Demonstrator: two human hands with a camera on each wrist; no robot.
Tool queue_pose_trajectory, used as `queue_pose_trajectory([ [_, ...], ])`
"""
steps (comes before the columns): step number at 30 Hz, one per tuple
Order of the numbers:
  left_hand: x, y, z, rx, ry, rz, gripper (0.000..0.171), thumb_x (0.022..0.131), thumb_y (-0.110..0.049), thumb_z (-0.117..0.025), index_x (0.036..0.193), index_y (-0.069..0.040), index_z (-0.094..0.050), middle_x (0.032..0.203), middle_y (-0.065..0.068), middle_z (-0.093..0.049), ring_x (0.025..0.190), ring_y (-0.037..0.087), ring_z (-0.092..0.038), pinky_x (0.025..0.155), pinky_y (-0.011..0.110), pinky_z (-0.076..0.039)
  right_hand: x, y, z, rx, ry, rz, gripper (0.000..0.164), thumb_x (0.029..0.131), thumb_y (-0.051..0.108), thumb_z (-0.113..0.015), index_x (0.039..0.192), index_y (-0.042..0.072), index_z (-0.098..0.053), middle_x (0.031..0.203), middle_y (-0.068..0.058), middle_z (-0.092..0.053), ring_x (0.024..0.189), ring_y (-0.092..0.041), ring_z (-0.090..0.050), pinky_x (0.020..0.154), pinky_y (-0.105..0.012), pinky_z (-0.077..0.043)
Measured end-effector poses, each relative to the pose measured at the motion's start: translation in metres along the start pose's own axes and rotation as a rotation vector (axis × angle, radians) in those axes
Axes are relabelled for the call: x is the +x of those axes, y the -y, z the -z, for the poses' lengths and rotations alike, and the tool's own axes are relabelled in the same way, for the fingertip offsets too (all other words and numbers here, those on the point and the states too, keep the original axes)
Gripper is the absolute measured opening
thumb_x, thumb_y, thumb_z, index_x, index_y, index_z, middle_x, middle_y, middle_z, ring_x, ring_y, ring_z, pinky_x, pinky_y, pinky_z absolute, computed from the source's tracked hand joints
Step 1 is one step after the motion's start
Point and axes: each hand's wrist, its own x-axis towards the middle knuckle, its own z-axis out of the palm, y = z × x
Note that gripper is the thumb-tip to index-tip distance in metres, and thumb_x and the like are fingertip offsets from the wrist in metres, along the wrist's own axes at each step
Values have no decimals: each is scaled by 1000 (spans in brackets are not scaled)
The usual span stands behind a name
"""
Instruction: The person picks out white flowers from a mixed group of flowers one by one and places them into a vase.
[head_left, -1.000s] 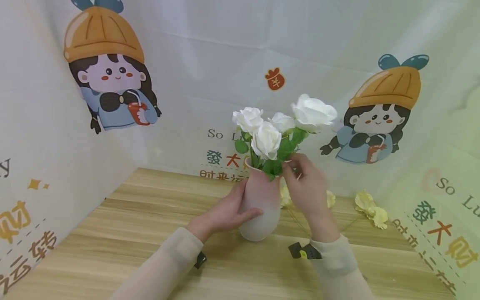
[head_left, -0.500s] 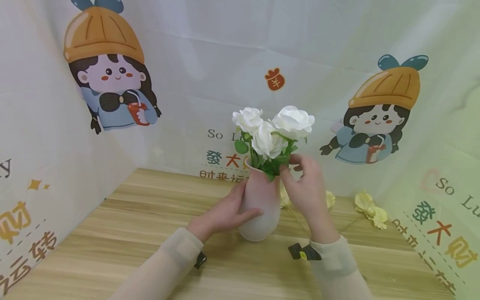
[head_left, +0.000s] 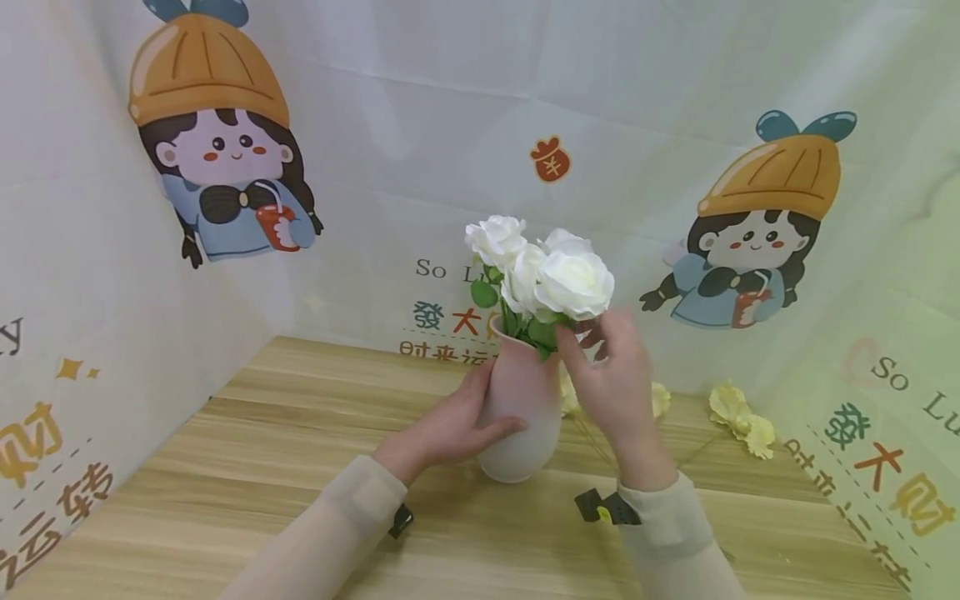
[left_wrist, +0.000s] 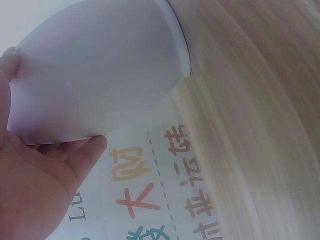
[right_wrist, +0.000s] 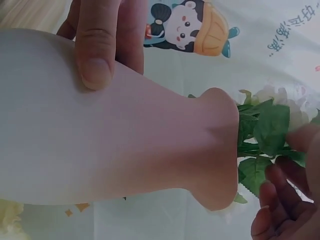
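Observation:
A pink-to-white vase (head_left: pixel 521 408) stands upright on the wooden table. My left hand (head_left: pixel 442 421) grips its left side, thumb across the front; in the left wrist view the vase body (left_wrist: pixel 100 75) lies between thumb and fingers. Several white roses (head_left: pixel 495 240) with green leaves rise from the vase mouth. At the right of the mouth, my right hand (head_left: pixel 617 379) pinches the stem of the largest white rose (head_left: pixel 576 283), just under its bloom. In the right wrist view its curled fingers (right_wrist: pixel 280 200) are beside green leaves (right_wrist: pixel 272 130) at the rim, the pinch itself partly hidden.
Pale yellow flowers (head_left: pixel 738 417) with thin stems lie on the wooden table (head_left: pixel 337 400) to the right, partly behind my right hand. A printed white cloth (head_left: pixel 420 150) hangs along the back and sides. Dark devices (head_left: pixel 607 507) sit at the wrists.
The largest white rose has come down and to the left, now lower over the vase mouth and in front of other blooms. The right hand shifted slightly; the left hand and vase stayed put.

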Motion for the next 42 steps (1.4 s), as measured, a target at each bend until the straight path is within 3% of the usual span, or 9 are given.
queue_pose_trajectory([
  [7, 1, 0, 0, 14, 4, 15, 97, 91, -57, -64, 154, -5, -12, 135, 11, -41, 113, 17, -49, 98, 39, -46, -1, -4, -3, -54, -9, -5, 8, 90, 7, -68, 96, 3, -65, 85, -7, -64, 71, -17, -56, 55, -37, -47],
  [16, 0, 0, 0, 20, -4, -5, 97, 92, -55, -65, 154, -4, -11, 139, 14, -37, 117, 19, -47, 101, 41, -44, -4, -10, -11, -119, 67, -137, 13, 85, 14, -70, 80, 2, -68, 85, -11, -59, 77, -27, -52, 66, -40, -44],
  [24, 0, 2, -1, 4, 2, -11, 100, 92, -57, -64, 155, -4, -8, 141, 14, -35, 119, 18, -45, 102, 40, -43, -6, -10, -15, -137, 11, -58, 19, 84, 13, -75, 98, 2, -68, 86, -10, -58, 80, -26, -51, 67, -39, -45],
  [30, 1, 1, -1, -10, 5, -5, 100, 92, -58, -63, 155, -4, -8, 142, 15, -35, 120, 18, -44, 103, 40, -42, -6, -12, -15, -145, -29, -29, 13, 81, 9, -75, 79, 4, -64, 79, -10, -57, 71, -25, -49, 61, -37, -43],
  [42, 1, 1, -1, -18, 11, -7, 100, 92, -56, -64, 156, -4, -7, 146, 16, -31, 124, 19, -41, 105, 40, -39, -10, -11, -16, -159, 55, -180, 16, 82, 16, -72, 74, 3, -66, 80, -9, -49, 75, -28, -45, 59, -33, -37],
])
